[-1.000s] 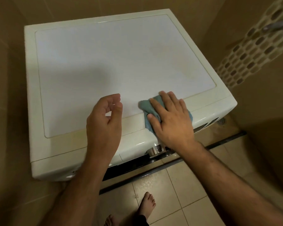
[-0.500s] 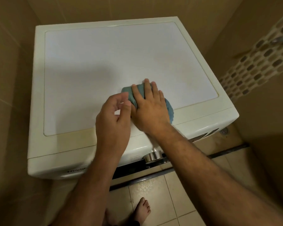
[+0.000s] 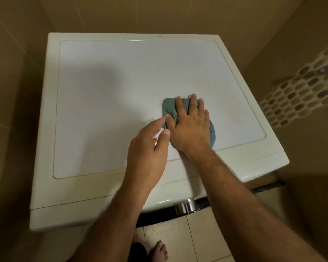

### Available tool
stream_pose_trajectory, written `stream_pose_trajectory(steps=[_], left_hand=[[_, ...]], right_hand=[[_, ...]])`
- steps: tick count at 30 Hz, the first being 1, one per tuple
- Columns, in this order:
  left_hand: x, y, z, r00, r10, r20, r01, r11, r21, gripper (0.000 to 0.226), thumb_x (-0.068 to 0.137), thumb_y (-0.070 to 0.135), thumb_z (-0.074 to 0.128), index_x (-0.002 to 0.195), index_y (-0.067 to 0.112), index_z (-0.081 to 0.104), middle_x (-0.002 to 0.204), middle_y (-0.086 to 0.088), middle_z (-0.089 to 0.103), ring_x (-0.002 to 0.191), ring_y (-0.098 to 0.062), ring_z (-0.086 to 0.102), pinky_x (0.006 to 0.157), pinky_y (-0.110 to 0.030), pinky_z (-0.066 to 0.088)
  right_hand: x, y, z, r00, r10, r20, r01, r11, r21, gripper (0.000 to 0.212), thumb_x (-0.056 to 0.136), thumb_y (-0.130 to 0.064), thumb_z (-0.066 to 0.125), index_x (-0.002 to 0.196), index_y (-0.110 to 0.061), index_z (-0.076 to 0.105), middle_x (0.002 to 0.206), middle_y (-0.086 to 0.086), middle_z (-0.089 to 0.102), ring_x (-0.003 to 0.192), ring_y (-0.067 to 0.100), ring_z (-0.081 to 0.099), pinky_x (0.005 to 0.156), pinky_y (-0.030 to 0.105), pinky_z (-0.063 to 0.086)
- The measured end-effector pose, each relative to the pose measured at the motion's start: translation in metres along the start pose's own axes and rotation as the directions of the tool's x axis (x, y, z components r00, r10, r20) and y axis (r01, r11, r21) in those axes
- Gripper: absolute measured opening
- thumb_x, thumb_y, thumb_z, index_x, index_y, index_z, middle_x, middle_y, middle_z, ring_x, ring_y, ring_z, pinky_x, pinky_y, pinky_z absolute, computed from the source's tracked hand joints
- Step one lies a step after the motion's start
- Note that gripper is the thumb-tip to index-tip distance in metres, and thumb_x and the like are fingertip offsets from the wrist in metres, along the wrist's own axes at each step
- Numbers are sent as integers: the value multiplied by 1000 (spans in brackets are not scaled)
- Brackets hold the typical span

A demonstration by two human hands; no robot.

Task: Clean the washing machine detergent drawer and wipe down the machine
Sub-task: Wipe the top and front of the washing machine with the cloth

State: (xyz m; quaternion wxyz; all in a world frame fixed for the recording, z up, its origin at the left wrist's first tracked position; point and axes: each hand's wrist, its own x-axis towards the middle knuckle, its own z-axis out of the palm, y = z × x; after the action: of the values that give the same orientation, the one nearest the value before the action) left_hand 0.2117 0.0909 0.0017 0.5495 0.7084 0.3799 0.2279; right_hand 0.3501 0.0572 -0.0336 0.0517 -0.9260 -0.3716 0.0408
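Note:
A cream-white washing machine [image 3: 106,95] fills the view from above, its flat top panel facing me. A bunched teal cloth [image 3: 169,108] lies on the top, right of centre. My right hand [image 3: 191,127] presses flat on the cloth, fingers spread over it. My left hand [image 3: 150,146] hovers just left of it above the front part of the top, fingers loosely curled and holding nothing. A chrome knob [image 3: 186,206] sticks out of the front panel below the top's edge. The detergent drawer is not visible.
Beige tiled walls close in on the left, the back and the right. A perforated white laundry basket [image 3: 299,91] stands at the right. Beige floor tiles and a bare foot [image 3: 159,251] show below the machine's front.
My right hand has slid the cloth from the front edge of the machine up onto the top panel, farther back and right. My left hand has followed alongside.

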Motion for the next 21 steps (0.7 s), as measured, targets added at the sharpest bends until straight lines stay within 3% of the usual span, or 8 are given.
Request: stream_pose_trajectory(steps=[5,9,12,17,21], left_hand=[[22,5,-7,999,24,-37,-26,998,-53,33,100,22,53,133,25,59,127,11,62,113,2,58,94,-12,42],[33,17,-11,1000,-15,-27,11,989,-149,32,100,23,53,130,30,60,128,16,61,115,4,57,96,-11,42],[36,21,-8,999,-31,18,33,986,-165,34,100,24,54,132,31,58,128,19,59,116,6,55,97,-14,42],[36,17,-3,997,-58,55,65,987,-144,36,99,29,54,134,33,56,134,8,60,120,-6,56,100,-25,46],[38,9,-2,997,-44,61,50,993,-109,38,99,27,53,137,30,54,137,9,58,121,-1,53,96,-14,41]], right_hand=[[6,-27,5,993,-106,51,107,994,-19,71,98,-59,26,157,-26,1,163,14,-8,150,34,-8,122,48,5],[-25,3,-2,980,-194,43,194,981,25,65,99,-57,17,157,-29,11,165,8,4,151,29,0,121,48,15],[-26,30,-8,995,-91,52,92,995,-25,65,98,-60,11,157,-31,10,165,7,5,151,28,2,120,49,18],[20,26,-10,998,53,36,-51,997,-61,66,97,-60,13,156,-30,8,164,9,3,150,33,3,120,51,14],[59,3,-7,993,113,15,-113,993,-35,67,99,-58,21,157,-26,9,164,13,2,149,35,1,120,50,9]])
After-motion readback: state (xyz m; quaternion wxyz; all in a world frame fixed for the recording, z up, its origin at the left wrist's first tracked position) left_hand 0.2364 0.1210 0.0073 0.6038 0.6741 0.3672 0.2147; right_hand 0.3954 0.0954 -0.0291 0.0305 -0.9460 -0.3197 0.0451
